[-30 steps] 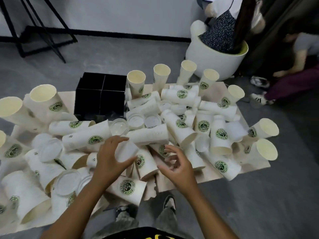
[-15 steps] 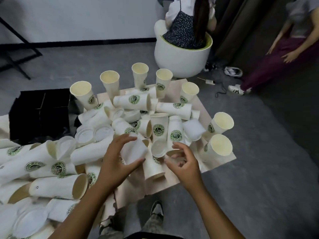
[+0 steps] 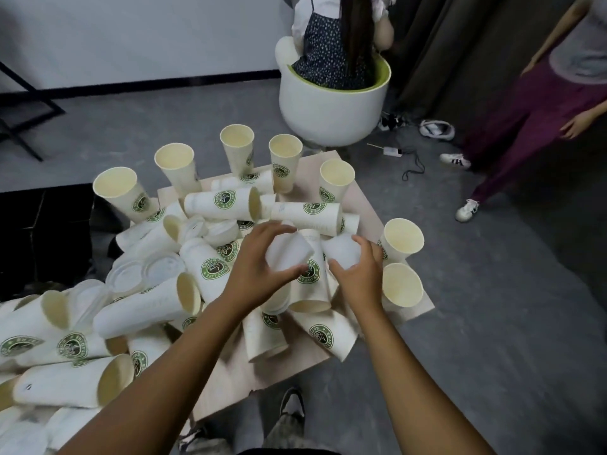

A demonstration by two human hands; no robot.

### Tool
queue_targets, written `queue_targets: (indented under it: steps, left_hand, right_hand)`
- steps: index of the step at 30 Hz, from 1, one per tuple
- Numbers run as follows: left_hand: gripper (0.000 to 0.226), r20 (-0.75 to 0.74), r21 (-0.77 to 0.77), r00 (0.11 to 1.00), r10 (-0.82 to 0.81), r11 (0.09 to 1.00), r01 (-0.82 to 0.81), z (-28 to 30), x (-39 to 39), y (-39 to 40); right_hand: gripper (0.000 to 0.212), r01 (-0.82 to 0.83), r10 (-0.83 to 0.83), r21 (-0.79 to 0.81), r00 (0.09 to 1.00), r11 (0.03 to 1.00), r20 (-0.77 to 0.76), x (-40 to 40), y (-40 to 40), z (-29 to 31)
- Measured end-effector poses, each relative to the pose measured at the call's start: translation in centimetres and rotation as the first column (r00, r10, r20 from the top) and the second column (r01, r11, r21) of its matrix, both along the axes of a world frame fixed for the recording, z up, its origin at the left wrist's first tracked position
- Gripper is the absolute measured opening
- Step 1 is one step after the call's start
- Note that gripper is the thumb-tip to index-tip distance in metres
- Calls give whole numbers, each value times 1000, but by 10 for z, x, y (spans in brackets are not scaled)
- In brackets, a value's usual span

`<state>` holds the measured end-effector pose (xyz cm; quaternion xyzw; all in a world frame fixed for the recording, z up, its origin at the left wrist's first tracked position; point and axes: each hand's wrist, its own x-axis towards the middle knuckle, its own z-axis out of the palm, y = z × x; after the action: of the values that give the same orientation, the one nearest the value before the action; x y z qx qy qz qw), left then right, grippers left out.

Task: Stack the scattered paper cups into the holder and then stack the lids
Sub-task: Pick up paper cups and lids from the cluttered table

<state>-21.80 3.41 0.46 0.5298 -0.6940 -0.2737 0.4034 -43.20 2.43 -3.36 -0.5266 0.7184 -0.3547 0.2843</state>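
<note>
Many white paper cups with green round logos lie scattered on a low board [image 3: 368,195]; several stand upright along its far edge, such as one cup [image 3: 237,149]. My left hand [image 3: 259,264] grips a plain white cup [image 3: 289,254] held bottom-up over the pile. My right hand [image 3: 359,274] closes around another white cup [image 3: 341,249] just to its right. Clear plastic lids [image 3: 144,274] lie among the cups at the left. The black cup holder [image 3: 42,234] sits at the far left, partly cut off.
A person sits in a white round chair [image 3: 331,106] behind the board. Another person in purple trousers [image 3: 519,126] stands at the right, near shoes and a cable on the grey floor. My own shoe [image 3: 292,408] shows below the board's near edge.
The view has swung right, so the holder slid to the left edge. My left hand carried its cup rightwards. My right hand, empty before, has closed on a second cup.
</note>
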Motion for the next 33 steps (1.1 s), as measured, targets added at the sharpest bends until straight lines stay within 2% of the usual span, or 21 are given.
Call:
queue_targets:
  steps: [6,10,14,18,22,25,29,33]
  left_hand:
    - [61,-4,72,999,-38,997,38,-14,-8,-13]
    - [61,7,54,999,-40,998,39,-19,-4,-15]
    - [62,3,38,1000,-24,999,24,-12,3,-14]
    - [62,16,22,1000,2,1000,-3,2,13,-7]
    - [61,40,11,996,77,997,-77,13,34,6]
    - [60,52,2,983,177,984,-178,22,58,25]
    - [59,50,6,935,351,936,-352,26,100,73]
    - [54,26,24,854,520,854,-520,29,144,139]
  right_hand:
    - [77,34,-8,152,986,988,-166,6,-13,-12]
    - [77,51,0,209,972,977,-236,8,-16,-17]
    - [75,67,-33,142,973,988,-229,8,-13,-7]
    - [74,54,-52,12,993,998,-110,10,-3,13]
    - [72,-65,63,-106,998,992,-19,25,4,29]
    - [67,-211,216,-148,976,966,16,47,7,33]
    - [61,-401,413,-212,911,891,15,91,17,36]
    - [56,-585,607,-210,793,783,55,152,46,39]
